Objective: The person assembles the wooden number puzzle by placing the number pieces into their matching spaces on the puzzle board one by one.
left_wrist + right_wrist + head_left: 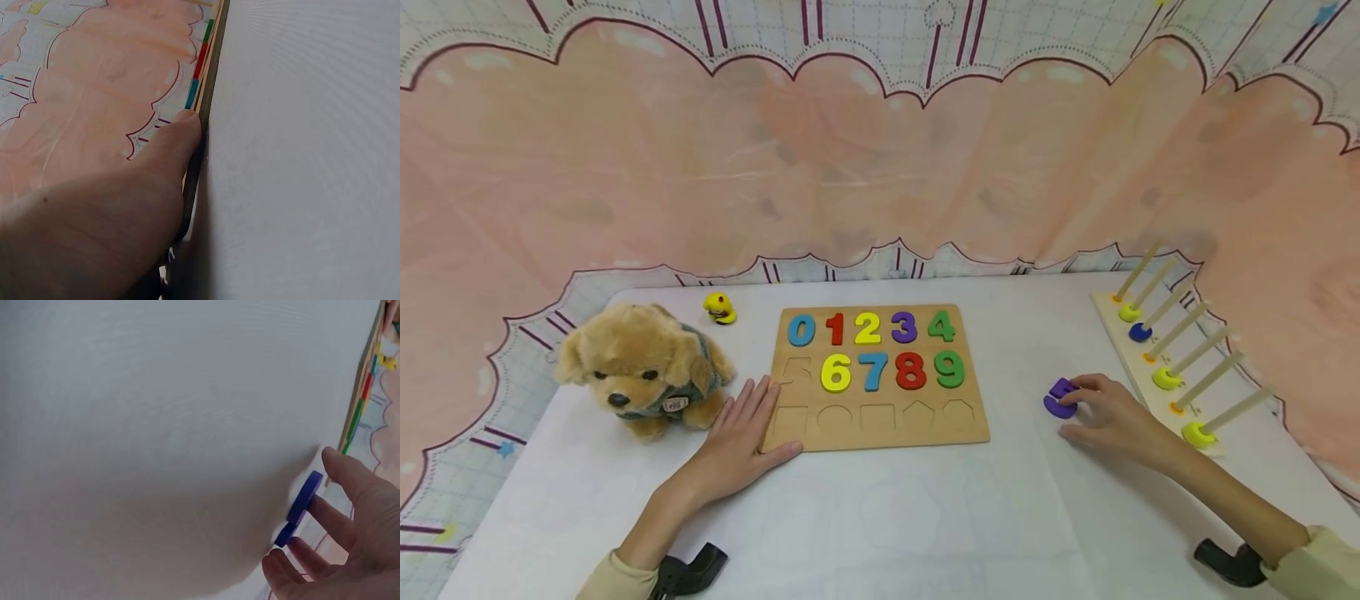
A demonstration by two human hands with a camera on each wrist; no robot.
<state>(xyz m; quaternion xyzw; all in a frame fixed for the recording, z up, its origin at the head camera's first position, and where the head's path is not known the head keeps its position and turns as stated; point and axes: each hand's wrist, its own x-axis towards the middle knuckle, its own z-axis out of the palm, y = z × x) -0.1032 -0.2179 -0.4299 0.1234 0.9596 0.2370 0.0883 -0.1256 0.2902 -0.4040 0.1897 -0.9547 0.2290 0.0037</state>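
Note:
A wooden number board [880, 433] lies on the white table, with coloured digits in its two upper rows. In the second row, the recess [797, 379] left of the yellow 6 is bare. My left hand [741, 433] rests spread on the board's left side, its thumb along the near corner. Off to the right, a purple number 5 [1060, 408] is on the table. The fingers of my right hand [1108, 421] touch its right side; in the right wrist view the thumb [350, 472] stands apart from the purple piece [304, 500].
A plush dog [632, 367] sits beside my left hand, with a small yellow toy [720, 308] behind it. To the right, a pegged wooden stand [1135, 354] holds several yellow and blue pieces. Outlined shape recesses run along the board's bottom row. A patterned cloth hangs behind the table.

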